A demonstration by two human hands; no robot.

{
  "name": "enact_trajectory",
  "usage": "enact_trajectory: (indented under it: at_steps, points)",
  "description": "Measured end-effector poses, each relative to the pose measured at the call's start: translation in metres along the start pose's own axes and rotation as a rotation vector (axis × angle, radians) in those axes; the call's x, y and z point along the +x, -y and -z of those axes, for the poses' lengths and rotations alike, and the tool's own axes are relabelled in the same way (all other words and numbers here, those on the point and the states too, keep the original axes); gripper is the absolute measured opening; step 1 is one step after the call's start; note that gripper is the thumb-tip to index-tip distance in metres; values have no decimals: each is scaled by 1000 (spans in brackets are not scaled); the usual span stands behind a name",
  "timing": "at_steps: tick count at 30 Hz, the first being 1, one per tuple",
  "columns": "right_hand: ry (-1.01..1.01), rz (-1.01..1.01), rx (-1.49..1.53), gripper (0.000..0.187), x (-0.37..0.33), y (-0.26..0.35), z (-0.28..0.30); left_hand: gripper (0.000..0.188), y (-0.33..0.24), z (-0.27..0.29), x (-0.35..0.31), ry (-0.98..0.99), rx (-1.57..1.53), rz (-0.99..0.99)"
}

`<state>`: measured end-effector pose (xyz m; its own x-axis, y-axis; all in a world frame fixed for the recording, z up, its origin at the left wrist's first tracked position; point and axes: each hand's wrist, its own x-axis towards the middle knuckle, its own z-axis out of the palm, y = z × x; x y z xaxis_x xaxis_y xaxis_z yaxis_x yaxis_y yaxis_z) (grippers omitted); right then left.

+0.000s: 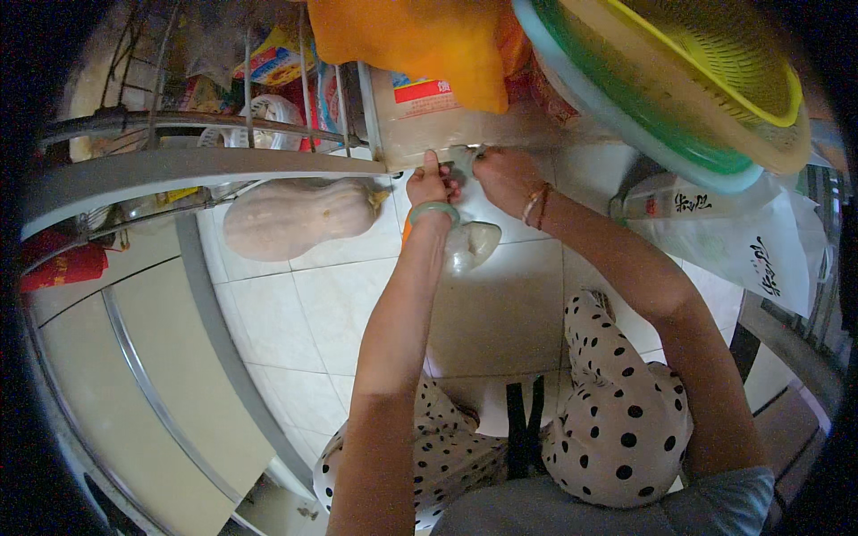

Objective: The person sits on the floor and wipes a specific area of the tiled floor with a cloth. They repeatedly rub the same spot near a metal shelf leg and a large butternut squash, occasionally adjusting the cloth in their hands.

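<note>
Both arms reach forward, low over the tiled floor. My right hand (511, 181) is closed, its fingers pinching a greyish-green, crumpled piece (464, 161) that looks like the gathered top of a plastic bag. Just left of it, my left hand (433, 181) has its thumb pointing up and its fingers curled; what lies in them is too small to make out. Below the hands is a clear plastic bag (471, 247) with something pale inside; whether it joins the greyish piece is hidden. An orange edge shows beside my left wrist, which wears a green bangle.
A pale butternut squash (299, 219) lies on the floor to the left, under a wire rack (223, 165) with packages. Ahead stands a cardboard box (416, 125) under orange cloth (420, 45). Stacked basins and a yellow colander (715, 54) overhang a white plastic bag (728, 228) at right.
</note>
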<state>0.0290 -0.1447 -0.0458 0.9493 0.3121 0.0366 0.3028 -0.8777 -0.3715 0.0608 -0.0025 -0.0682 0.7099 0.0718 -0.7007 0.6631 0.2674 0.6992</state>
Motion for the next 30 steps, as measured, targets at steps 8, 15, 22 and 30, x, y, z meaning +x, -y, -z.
enact_trajectory:
  at_steps: [8,15,22,30]
  points:
    - [15,-143,45,8,-27,-6,24,49,-2,-4,-18,-64,86,54]
    - [-18,-138,-37,11,8,10,15,52,-4,-7,-14,-67,131,25]
    - [-54,-78,-34,11,-19,6,6,39,-3,-10,-14,-23,18,55]
    - [25,-228,47,11,-6,12,22,36,5,-11,-8,-26,-7,-9]
